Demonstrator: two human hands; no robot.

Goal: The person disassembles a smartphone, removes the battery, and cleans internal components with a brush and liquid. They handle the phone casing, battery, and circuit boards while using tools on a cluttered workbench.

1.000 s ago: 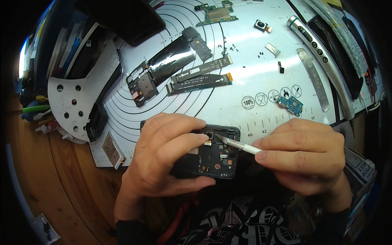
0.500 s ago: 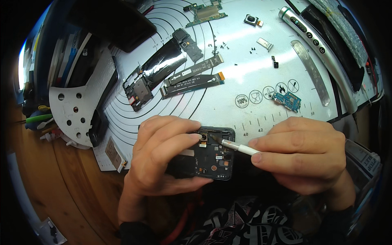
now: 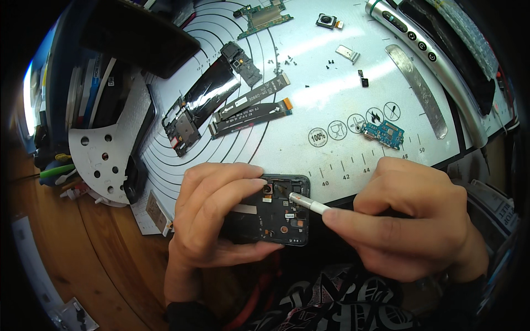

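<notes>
My left hand (image 3: 212,212) is closed around a dark phone frame (image 3: 273,229), its fingers over the top edge and its thumb along the lower edge. The opened inside of the phone faces up, with a small square camera module (image 3: 268,189) beside my fingertips. A slim white-handled brush (image 3: 309,203) with a silver collar is pinched in my right hand (image 3: 411,218). Its dark, thin tip points into the recess next to the camera module; whether it touches is too small to tell.
On the white mat lie two flex cables (image 3: 251,118), a black phone part (image 3: 212,91), a green circuit board (image 3: 264,19), a blue board (image 3: 383,134), a loose camera (image 3: 327,21), several screws, a SIM tray (image 3: 348,53), a metal strip (image 3: 417,91) and a silver pen-shaped tool (image 3: 408,34).
The view has shifted slightly, so the mat's parts appear further left. My right hand has curled and turned, changing the brush's angle against the phone. My left hand keeps its hold.
</notes>
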